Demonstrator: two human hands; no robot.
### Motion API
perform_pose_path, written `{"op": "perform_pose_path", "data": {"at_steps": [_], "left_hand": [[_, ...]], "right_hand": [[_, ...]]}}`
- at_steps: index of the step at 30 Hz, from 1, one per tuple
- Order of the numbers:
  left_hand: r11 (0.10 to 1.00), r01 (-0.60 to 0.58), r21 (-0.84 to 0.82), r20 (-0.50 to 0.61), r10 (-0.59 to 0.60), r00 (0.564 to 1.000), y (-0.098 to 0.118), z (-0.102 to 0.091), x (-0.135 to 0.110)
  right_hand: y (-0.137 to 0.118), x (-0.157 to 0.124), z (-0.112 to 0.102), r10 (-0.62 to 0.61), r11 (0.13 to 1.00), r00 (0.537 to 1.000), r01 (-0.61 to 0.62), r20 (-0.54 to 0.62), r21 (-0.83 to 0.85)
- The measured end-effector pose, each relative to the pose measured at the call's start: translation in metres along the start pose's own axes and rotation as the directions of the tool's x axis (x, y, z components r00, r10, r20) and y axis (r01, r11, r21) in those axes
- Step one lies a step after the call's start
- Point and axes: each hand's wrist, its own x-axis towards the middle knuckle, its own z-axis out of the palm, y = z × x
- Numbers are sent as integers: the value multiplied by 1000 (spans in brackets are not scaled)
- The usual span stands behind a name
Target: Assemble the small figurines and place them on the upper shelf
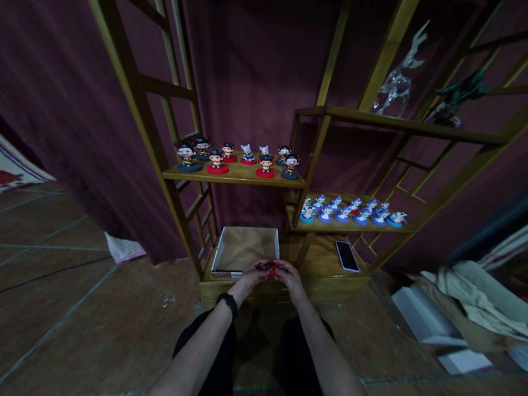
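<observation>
Both hands are in front of me at the front edge of the lowest shelf, holding one small red and black figurine [271, 268] between them. My left hand [252, 273], with a dark band on its wrist, is closed on the figurine's left side. From the other side the fingers of my right hand [290, 273] grip its red part. Much of the figurine is hidden by fingers. Just behind my hands, an open shallow cardboard box [245, 246] rests on the lowest shelf.
Several figurines on red and dark bases stand on the left shelf [235, 175]. Several blue and purple figurines [343, 214] fill the lower right shelf. A phone [347, 256] lies beneath them. Above are a clear deer ornament [396, 88] and a dark green ornament [462, 93]. White boxes [427, 316] lie right.
</observation>
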Motion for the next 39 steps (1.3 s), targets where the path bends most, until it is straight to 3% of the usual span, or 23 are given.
{"op": "perform_pose_path", "data": {"at_steps": [10,17,34,39], "left_hand": [[997,70,-22,10,-69,998,-1,-1,0],[999,50,-22,-6,-50,999,-4,-4,3],[996,13,92,-47,-9,999,-1,4,-2],[976,-69,207,-42,79,996,-6,2,3]], "right_hand": [[10,5,-2,79,996,995,-77,-58,41],[13,5,1,107,994,993,-106,-52,16],[31,16,1,-9,987,1000,8,-9,-162],[32,15,-1,-77,960,996,83,33,-267]]}}
